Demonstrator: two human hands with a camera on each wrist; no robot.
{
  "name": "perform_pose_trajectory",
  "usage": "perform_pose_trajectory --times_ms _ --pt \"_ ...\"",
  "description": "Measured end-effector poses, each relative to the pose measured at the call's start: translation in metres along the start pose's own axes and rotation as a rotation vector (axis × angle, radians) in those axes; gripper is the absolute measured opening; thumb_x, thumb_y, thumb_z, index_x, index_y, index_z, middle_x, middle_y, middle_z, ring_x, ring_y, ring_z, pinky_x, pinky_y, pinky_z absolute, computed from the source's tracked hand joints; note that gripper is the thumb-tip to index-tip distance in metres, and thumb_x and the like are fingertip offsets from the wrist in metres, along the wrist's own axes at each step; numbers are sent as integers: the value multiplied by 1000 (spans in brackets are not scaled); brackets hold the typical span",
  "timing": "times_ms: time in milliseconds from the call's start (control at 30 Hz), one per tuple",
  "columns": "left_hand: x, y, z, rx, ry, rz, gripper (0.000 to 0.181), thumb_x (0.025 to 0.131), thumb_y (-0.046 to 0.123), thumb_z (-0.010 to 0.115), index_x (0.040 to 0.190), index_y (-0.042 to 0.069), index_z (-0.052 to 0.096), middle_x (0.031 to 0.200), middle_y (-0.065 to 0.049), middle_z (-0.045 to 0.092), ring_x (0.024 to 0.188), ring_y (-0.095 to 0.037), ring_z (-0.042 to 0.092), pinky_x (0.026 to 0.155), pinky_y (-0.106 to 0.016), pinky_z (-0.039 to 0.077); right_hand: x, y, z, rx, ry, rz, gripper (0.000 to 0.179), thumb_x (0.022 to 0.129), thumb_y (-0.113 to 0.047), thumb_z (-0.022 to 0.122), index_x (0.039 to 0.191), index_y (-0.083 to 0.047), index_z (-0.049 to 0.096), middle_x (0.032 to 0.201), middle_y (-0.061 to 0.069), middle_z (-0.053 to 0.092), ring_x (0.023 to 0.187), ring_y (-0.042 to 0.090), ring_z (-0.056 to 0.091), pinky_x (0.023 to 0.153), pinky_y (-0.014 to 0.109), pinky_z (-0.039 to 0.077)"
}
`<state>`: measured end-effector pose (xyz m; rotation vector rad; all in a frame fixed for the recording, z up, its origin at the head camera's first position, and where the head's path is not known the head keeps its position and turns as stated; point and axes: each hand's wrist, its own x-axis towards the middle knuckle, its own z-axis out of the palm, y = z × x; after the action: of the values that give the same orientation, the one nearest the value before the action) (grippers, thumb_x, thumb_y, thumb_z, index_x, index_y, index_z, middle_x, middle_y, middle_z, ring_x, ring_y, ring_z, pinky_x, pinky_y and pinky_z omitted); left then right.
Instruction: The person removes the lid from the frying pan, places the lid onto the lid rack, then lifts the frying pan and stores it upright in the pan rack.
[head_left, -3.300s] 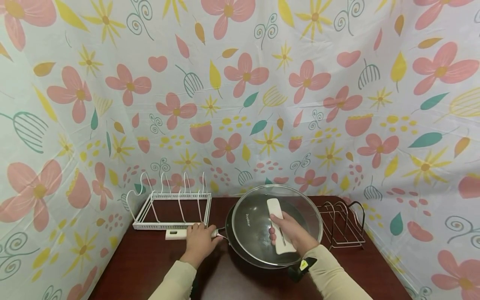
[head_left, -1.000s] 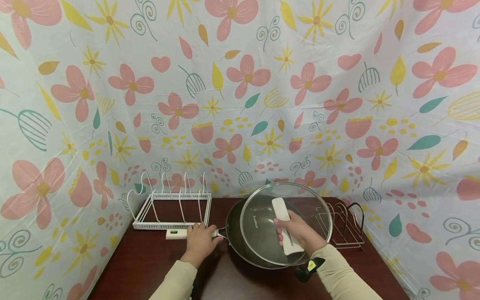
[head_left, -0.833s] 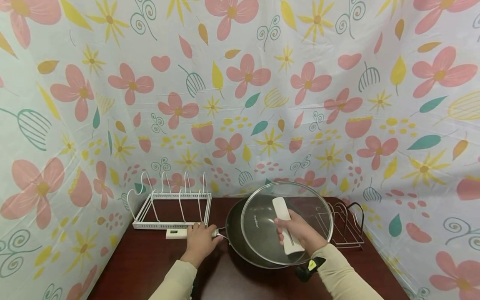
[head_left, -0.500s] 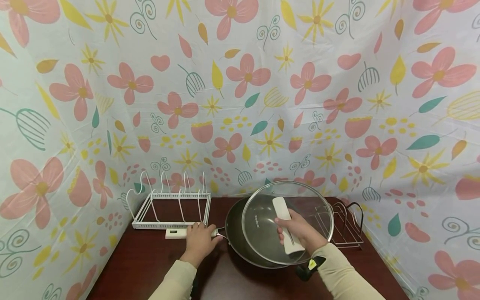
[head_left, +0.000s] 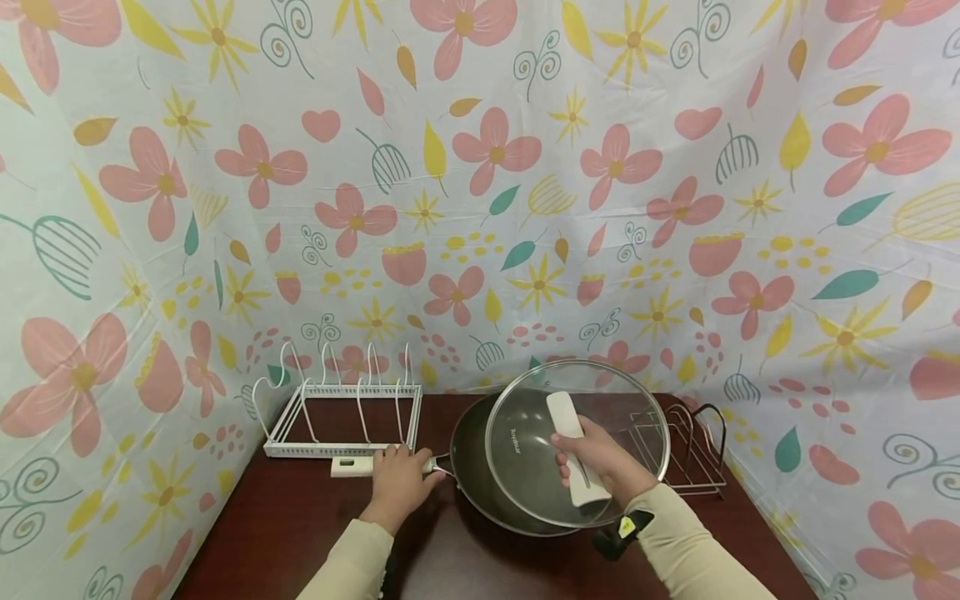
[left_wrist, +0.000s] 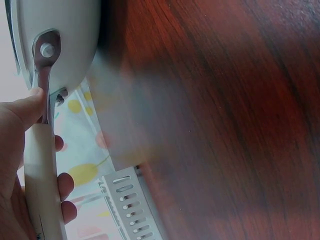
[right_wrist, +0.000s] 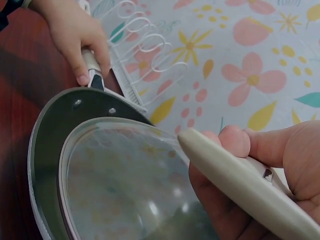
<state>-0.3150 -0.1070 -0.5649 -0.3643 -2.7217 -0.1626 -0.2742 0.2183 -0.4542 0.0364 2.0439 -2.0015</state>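
Note:
My left hand (head_left: 399, 483) grips the cream handle (left_wrist: 41, 175) of a dark frying pan (head_left: 468, 467), its thumb lying along the metal neck in the left wrist view. The pan has a pale outside and a dark grey inside. With my right hand (head_left: 600, 462) I hold the white handle (head_left: 564, 414) of a round glass lid (head_left: 517, 475) with a metal rim. The lid overlaps the pan but sits off to its right, so the pan's left inside shows bare. In the right wrist view the lid's edge (right_wrist: 64, 165) lies inside the pan's outline.
A white wire rack (head_left: 337, 451) stands at the back left, just behind the pan handle. At the back right is a smaller dark metal rack (head_left: 697, 486), partly seen through the lid. Behind the dark red table (head_left: 465, 571) hangs a flowered cloth (head_left: 480, 233).
My right hand has shifted the lid to the right and slightly up in view, uncovering more of the pan's left side. The left hand keeps its hold and the pan stays put.

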Motion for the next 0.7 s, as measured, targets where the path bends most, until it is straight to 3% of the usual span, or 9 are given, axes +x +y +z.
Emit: perform_pose_trajectory --times_ms 700 --pt "-1 0 -3 14 -17 1 45 74 63 61 99 26 64 84 -11 57 84 -33 50 72 -48 31 1 1 -6 -2 31 24 39 92 -12 53 122 -6 29 63 8 50 47 17 50 47 37 48"
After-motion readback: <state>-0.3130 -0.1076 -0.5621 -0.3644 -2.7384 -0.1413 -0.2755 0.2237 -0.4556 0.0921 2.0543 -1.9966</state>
